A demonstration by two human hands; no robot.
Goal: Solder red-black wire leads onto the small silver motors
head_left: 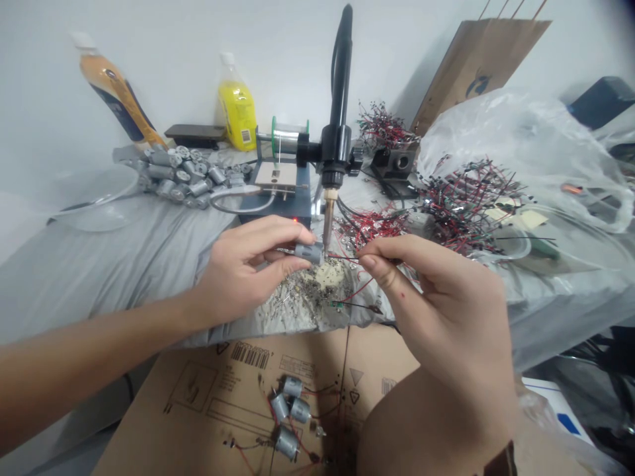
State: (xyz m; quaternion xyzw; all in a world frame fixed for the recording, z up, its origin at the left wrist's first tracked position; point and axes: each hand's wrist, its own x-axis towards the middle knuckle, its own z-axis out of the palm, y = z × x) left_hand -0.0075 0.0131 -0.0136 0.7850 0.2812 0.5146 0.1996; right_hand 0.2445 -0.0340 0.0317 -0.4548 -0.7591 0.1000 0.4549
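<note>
A small silver motor [308, 252] is gripped between the thumb and fingers of my left hand [255, 264], its end beside the tip of an upright soldering iron [329, 218]. My right hand [426, 284] pinches a thin dark and red wire [347, 257], which reaches left to the motor's end by the tip. Whether wire, motor and tip touch is too small to tell. Below them, solder bits and scraps [307, 291] cover the grey sheet. Behind the iron's left side stands a solder feeder [278, 175] with a green-rimmed spool [290, 135].
Many motors [183, 175] are piled at the back left near two bottles. Red and black wire bundles [461, 205] lie right of the iron, beside a plastic bag [520, 139] and paper bag [476, 66]. Several wired motors [292, 413] rest on cardboard [208, 410] in front.
</note>
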